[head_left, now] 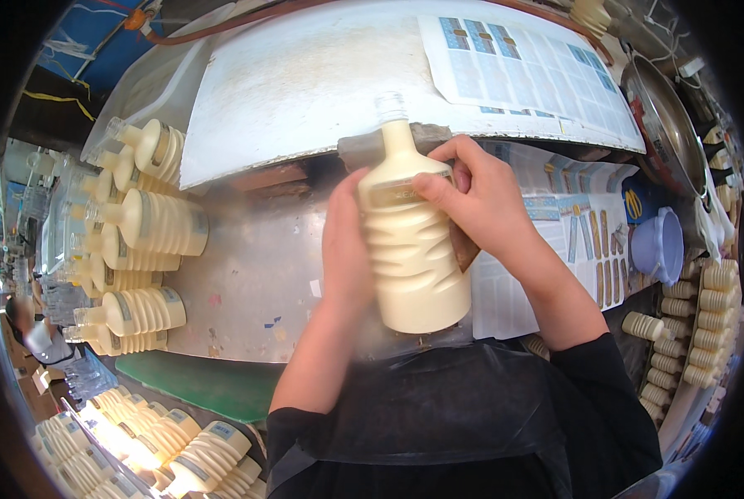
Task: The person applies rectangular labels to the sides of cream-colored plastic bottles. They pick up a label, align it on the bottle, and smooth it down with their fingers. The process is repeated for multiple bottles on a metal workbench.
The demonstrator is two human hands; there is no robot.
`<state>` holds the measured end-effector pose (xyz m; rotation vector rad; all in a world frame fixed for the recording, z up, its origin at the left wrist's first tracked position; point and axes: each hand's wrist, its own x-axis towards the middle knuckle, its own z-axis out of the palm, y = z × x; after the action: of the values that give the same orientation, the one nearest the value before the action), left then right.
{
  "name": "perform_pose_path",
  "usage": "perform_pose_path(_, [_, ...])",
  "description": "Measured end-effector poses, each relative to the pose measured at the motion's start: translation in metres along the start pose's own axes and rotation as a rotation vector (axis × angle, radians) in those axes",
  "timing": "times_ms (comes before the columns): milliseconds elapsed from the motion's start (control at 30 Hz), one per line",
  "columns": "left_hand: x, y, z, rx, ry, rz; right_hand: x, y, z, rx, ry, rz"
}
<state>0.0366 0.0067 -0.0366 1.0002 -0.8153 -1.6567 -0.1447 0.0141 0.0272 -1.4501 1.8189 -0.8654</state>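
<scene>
A cream-coloured ribbed bottle with a clear threaded neck lies before me, its neck pointing away. My left hand is pressed along its left side, with the fingertips partly hidden by the bottle. At the right of the shoulder is my right hand, its thumb on the end of a label strip and the other fingers bent behind it. A grey block shows behind the bottle's neck. Beneath its right side a brown edge sticks out, mostly covered.
Similar bottles are stacked on the metal table at the left. A raised white board carries a label sheet. Another label sheet lies at right, near yellow-handled scissors and a lilac bucket. More bottles stand lower left and right.
</scene>
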Motion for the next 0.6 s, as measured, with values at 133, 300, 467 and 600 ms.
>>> perform_pose_path(133, [-0.014,0.0,0.002,0.077,-0.128,0.059,0.004,0.015,0.001,0.126,-0.026,-0.016])
perform_pose_path(300, [-0.018,0.0,0.012,0.26,-0.065,0.126,0.008,0.036,0.009,0.343,-0.043,-0.023])
perform_pose_path(467, [-0.02,0.001,0.013,0.401,-0.035,0.175,0.01,0.04,0.012,0.437,-0.053,-0.031])
perform_pose_path(600, [-0.013,0.005,0.011,0.243,-0.036,0.141,0.01,0.041,0.01,0.379,-0.076,-0.025])
